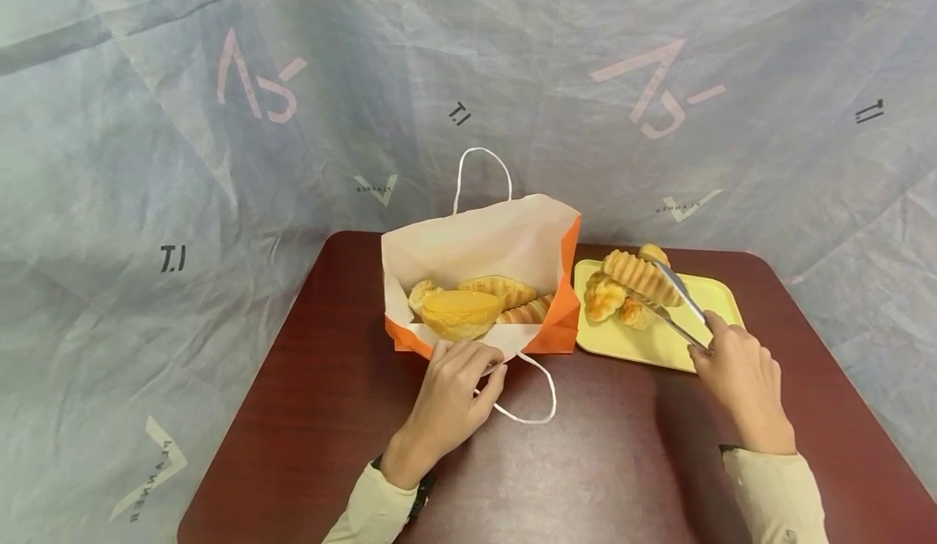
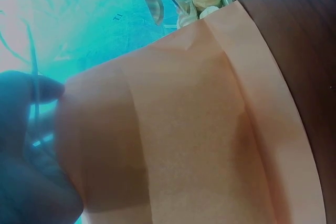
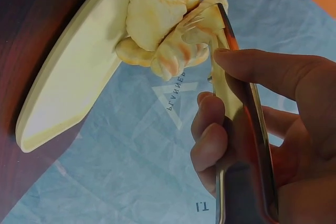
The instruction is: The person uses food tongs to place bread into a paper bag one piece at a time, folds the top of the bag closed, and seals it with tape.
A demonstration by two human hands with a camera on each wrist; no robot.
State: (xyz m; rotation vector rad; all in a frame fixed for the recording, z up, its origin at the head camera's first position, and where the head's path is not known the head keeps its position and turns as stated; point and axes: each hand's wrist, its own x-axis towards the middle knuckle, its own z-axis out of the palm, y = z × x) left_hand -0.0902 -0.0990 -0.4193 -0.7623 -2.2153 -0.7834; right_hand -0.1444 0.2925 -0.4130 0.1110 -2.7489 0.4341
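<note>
Evidently, the work in hand is moving bread by tongs, and the step looks like picking up one piece from the tray while the paper bag is held ready. The right hand (image 1: 743, 373) grips the metal tongs (image 1: 686, 293), whose arms straddle a ridged bread (image 1: 637, 276) above the yellow tray (image 1: 717, 308); whether that piece is clear of the golden pastries (image 1: 603, 298) beneath it, I cannot tell. The left hand (image 1: 457, 393) pinches the near rim of the paper bag (image 1: 483, 243), fingers curled over the edge, beside a loop of white handle (image 1: 538, 422). Inside the bag lie a yellow roll (image 1: 461, 316) and other breads, so the job seems partly done. The next move appears to call for a firm squeeze, a lift clear of the tray and a short carry leftwards over the bag's mouth, with the rim kept down. As for writing, the grey cloth (image 1: 329, 56) behind the counter (image 1: 586, 463) bears "T.I" in black and "PLANNER", mirrored, beside pale tick shapes; its large pink strokes are not surely letters. On the bag I can read no brand.
</note>
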